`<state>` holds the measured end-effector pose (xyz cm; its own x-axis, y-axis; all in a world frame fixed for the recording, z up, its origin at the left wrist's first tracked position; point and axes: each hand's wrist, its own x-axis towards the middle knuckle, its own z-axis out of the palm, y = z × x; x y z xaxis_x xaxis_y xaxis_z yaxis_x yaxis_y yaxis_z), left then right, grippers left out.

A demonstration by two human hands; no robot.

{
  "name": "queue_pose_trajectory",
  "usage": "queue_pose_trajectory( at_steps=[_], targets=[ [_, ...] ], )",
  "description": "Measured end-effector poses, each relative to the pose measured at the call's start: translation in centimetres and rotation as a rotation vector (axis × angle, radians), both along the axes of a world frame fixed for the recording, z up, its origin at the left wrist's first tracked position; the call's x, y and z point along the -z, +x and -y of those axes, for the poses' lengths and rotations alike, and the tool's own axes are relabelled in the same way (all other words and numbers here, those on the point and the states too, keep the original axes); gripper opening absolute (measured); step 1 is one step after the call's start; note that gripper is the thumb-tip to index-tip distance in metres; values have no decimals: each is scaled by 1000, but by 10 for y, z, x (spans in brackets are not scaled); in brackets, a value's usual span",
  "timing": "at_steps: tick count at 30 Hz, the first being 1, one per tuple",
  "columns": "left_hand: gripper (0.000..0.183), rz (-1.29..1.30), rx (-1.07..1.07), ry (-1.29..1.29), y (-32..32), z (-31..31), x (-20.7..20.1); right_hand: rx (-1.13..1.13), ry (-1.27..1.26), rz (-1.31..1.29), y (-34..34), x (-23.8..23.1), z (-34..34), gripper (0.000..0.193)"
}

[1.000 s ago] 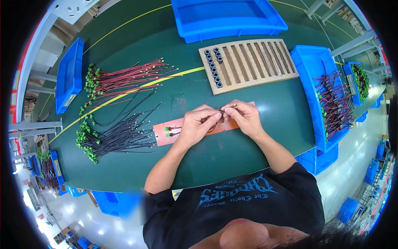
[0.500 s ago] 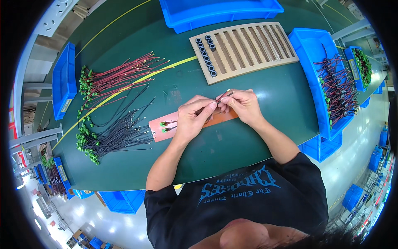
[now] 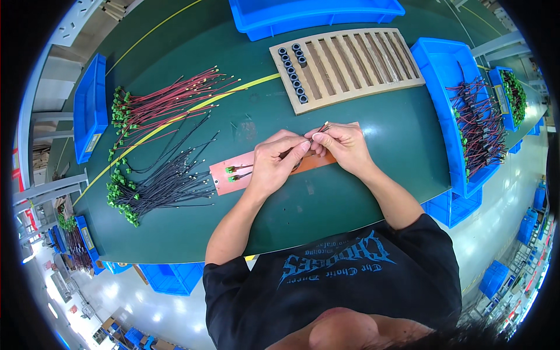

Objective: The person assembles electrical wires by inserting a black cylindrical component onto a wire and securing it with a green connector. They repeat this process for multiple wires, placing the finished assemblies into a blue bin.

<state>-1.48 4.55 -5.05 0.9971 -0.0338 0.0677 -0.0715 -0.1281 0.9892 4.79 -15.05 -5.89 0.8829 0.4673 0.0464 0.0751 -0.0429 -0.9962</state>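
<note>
My left hand (image 3: 275, 160) and my right hand (image 3: 345, 149) meet over a long copper-coloured board (image 3: 219, 182), fingertips pinched together. Between them they grip thin wires; the wire tips (image 3: 325, 126) stick out above my right thumb. Past the left hand, the wires run back to two green connectors (image 3: 230, 174) at the board's left end. Whether anything else sits between the fingers is hidden.
Left of the board lie a bundle of black wires (image 3: 169, 184) and a bundle of red wires (image 3: 175, 99), with green connectors. Beyond my hands is a slotted wooden rack (image 3: 303, 105) with black rings (image 3: 286, 66). Blue bins (image 3: 426, 58) stand right, left and far.
My fingertips have drawn closer together, and my right thumb now covers the stretch of red wire that showed between the hands. The whole view has shifted slightly.
</note>
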Motion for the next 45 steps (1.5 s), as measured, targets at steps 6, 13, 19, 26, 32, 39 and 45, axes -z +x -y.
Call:
queue_pose_trajectory(
  at_steps=[6,13,19,26,32,39,45],
  targets=[
    [13,-93,22,-25,0,-1,0,2,-3,64,0,-2,-2,15],
    [14,71,-126,126,-4,-25,-11,67,-226,295,-1,0,5,20],
    [13,137,182,491,-22,-29,-31,109,-211,318,-12,0,7,19],
    [9,-27,164,340,-18,-28,-22,99,-384,661,-14,4,19,15],
    [10,-20,122,272,-10,-37,-9,72,-463,663,-11,1,25,14],
    [12,-104,163,223,-15,-36,-18,87,-461,608,-8,2,28,13],
    [12,-137,186,340,-15,-31,-30,80,-454,598,-6,2,29,11]
  ],
)
